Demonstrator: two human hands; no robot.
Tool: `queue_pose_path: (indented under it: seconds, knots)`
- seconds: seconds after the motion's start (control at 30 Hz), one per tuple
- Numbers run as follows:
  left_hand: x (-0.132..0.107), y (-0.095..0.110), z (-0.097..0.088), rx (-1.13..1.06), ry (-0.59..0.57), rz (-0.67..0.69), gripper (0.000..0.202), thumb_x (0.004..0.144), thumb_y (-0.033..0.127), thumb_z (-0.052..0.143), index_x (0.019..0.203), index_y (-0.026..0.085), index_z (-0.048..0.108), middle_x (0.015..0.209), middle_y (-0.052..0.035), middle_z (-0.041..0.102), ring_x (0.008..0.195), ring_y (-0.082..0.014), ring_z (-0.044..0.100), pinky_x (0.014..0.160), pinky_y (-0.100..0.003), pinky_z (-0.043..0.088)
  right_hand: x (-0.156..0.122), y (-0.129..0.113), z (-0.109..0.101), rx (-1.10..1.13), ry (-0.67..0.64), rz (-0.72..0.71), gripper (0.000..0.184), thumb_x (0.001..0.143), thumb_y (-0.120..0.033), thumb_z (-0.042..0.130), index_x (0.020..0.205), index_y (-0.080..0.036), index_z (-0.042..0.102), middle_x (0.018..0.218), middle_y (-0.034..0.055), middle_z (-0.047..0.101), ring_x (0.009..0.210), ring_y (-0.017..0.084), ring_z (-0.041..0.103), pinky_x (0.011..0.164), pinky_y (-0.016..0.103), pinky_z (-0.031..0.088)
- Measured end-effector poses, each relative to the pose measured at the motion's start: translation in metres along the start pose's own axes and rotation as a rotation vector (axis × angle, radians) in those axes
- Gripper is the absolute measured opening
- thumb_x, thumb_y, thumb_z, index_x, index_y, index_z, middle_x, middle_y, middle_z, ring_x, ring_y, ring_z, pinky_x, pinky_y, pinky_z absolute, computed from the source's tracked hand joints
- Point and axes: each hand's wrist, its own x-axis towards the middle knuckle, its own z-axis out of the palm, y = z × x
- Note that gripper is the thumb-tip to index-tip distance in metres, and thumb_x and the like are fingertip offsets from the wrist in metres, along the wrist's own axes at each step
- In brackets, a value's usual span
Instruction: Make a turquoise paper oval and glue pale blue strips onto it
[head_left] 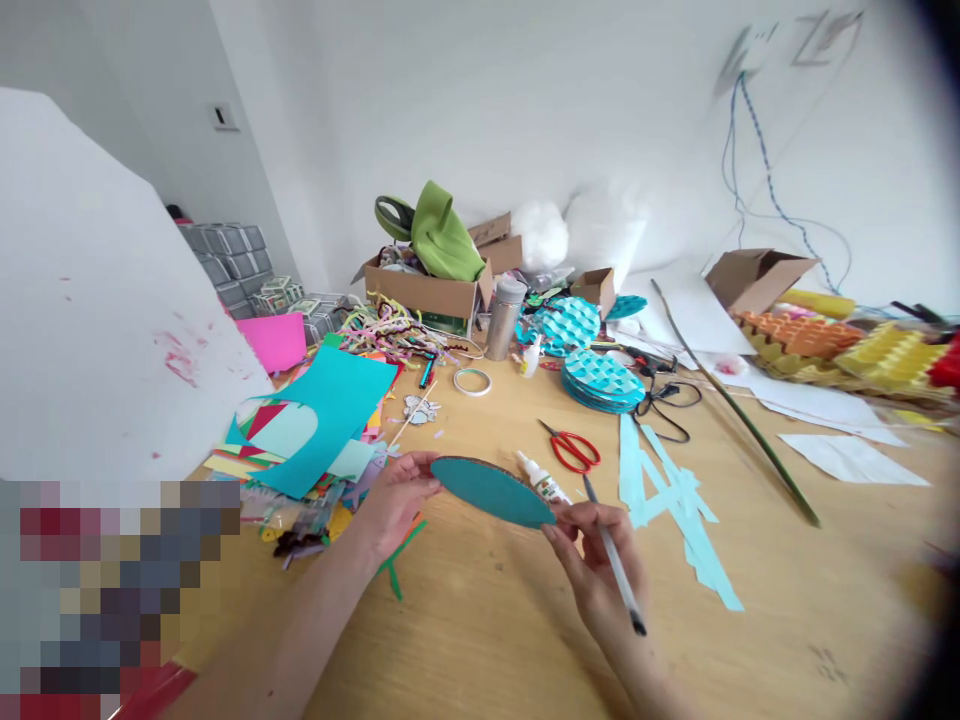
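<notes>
A teal cardboard disc [491, 492], tilted so that it looks like a thin oval, is held above the table between my two hands. My left hand [397, 500] pinches its left edge. At the right edge, my right hand [600, 560] grips the disc between thumb and fingers and also carries a slim pen [616, 560] slanting across it. Just behind the disc lie a white glue bottle [541, 478] and red-handled scissors [573, 450]. Farther back sits a stack of teal discs [602, 382] with a woven top.
Coloured paper [337, 400] and scraps pile up at the left, beside a large white board [97, 300]. Light blue strips [675, 490] and a green stick [739, 405] lie at the right. A cardboard box [427, 292], a flask [504, 320] and egg trays [802, 340] stand behind.
</notes>
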Motion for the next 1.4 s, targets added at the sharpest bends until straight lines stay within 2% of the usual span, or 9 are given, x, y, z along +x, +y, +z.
queue_pose_path:
  seconds: [0.17, 0.27, 0.53, 0.67, 0.83, 0.97, 1.17, 1.27, 1.4]
  knots:
    - [-0.001, 0.006, 0.002, -0.026, 0.023, -0.24, 0.026, 0.076, 0.034, 0.075, 0.09, 0.013, 0.068, 0.078, -0.0086, 0.071, 0.071, -0.0198, 0.068, 0.067, -0.031, 0.053, -0.009, -0.006, -0.001, -0.168, -0.011, -0.359, 0.027, 0.084, -0.006, 0.063, 0.099, -0.025, 0.05, 0.096, 0.0033, 0.073, 0.086, 0.017, 0.072, 0.079, 0.03, 0.057]
    - [-0.002, 0.01, 0.001, -0.086, 0.014, -0.324, 0.033, 0.083, 0.044, 0.067, 0.093, 0.013, 0.067, 0.083, -0.0114, 0.073, 0.073, -0.02, 0.069, 0.065, -0.029, 0.052, -0.007, -0.013, -0.001, -0.22, -0.031, -0.44, 0.027, 0.084, -0.003, 0.058, 0.1, -0.024, 0.052, 0.099, 0.0048, 0.074, 0.09, 0.019, 0.073, 0.082, 0.03, 0.058]
    - [-0.008, 0.007, 0.003, 0.005, -0.14, -0.287, 0.04, 0.059, 0.022, 0.086, 0.095, 0.011, 0.074, 0.088, -0.0113, 0.076, 0.083, -0.024, 0.071, 0.073, -0.03, 0.051, 0.0, -0.007, -0.003, -0.318, -0.162, -0.408, 0.021, 0.09, -0.004, 0.052, 0.097, -0.023, 0.05, 0.112, 0.0095, 0.071, 0.103, 0.021, 0.07, 0.088, 0.035, 0.058]
    - [-0.002, 0.008, -0.001, -0.012, 0.003, -0.124, 0.036, 0.059, 0.018, 0.084, 0.094, 0.014, 0.074, 0.087, -0.0082, 0.076, 0.083, -0.0226, 0.071, 0.074, -0.03, 0.052, 0.005, 0.0, -0.006, -0.443, -0.268, -0.409, 0.022, 0.092, -0.005, 0.047, 0.104, -0.023, 0.05, 0.125, 0.0133, 0.064, 0.115, 0.025, 0.062, 0.091, 0.045, 0.055]
    - [0.006, 0.012, -0.009, -0.069, 0.138, -0.029, 0.034, 0.061, 0.018, 0.08, 0.094, 0.016, 0.071, 0.086, -0.0062, 0.076, 0.087, -0.0249, 0.071, 0.076, -0.033, 0.053, 0.007, 0.001, -0.004, -0.622, -0.512, -0.452, 0.04, 0.087, 0.0, 0.04, 0.117, -0.023, 0.054, 0.095, 0.0094, 0.067, 0.094, 0.027, 0.063, 0.076, 0.045, 0.057]
    - [0.007, 0.013, -0.009, -0.091, 0.191, 0.015, 0.039, 0.061, 0.016, 0.078, 0.099, 0.016, 0.069, 0.09, -0.0059, 0.076, 0.089, -0.0243, 0.071, 0.079, -0.034, 0.054, 0.006, 0.002, 0.0, -0.701, -0.602, -0.499, 0.049, 0.082, 0.003, 0.039, 0.121, -0.022, 0.056, 0.09, 0.009, 0.065, 0.094, 0.028, 0.061, 0.08, 0.048, 0.056]
    - [0.007, 0.012, -0.008, -0.104, 0.21, 0.006, 0.04, 0.064, 0.014, 0.076, 0.103, 0.016, 0.069, 0.09, -0.0064, 0.077, 0.089, -0.0228, 0.071, 0.077, -0.03, 0.053, 0.005, 0.006, 0.0, -0.673, -0.553, -0.449, 0.034, 0.088, -0.003, 0.041, 0.11, -0.023, 0.057, 0.089, 0.0083, 0.065, 0.095, 0.028, 0.061, 0.079, 0.046, 0.055]
    - [0.006, 0.012, -0.008, -0.1, 0.14, -0.027, 0.04, 0.065, 0.015, 0.076, 0.104, 0.017, 0.07, 0.092, -0.007, 0.076, 0.088, -0.0233, 0.071, 0.078, -0.033, 0.053, 0.004, 0.005, 0.001, -0.598, -0.462, -0.368, 0.015, 0.093, -0.017, 0.051, 0.106, -0.023, 0.056, 0.096, 0.0095, 0.066, 0.095, 0.027, 0.062, 0.077, 0.044, 0.056]
    - [0.003, 0.011, -0.005, -0.067, 0.047, -0.103, 0.031, 0.062, 0.016, 0.078, 0.092, 0.014, 0.072, 0.089, -0.0087, 0.075, 0.084, -0.0238, 0.07, 0.077, -0.033, 0.051, 0.0, 0.006, -0.001, -0.548, -0.317, -0.246, 0.021, 0.09, -0.036, 0.061, 0.107, -0.024, 0.058, 0.102, 0.011, 0.066, 0.096, 0.029, 0.064, 0.076, 0.046, 0.056]
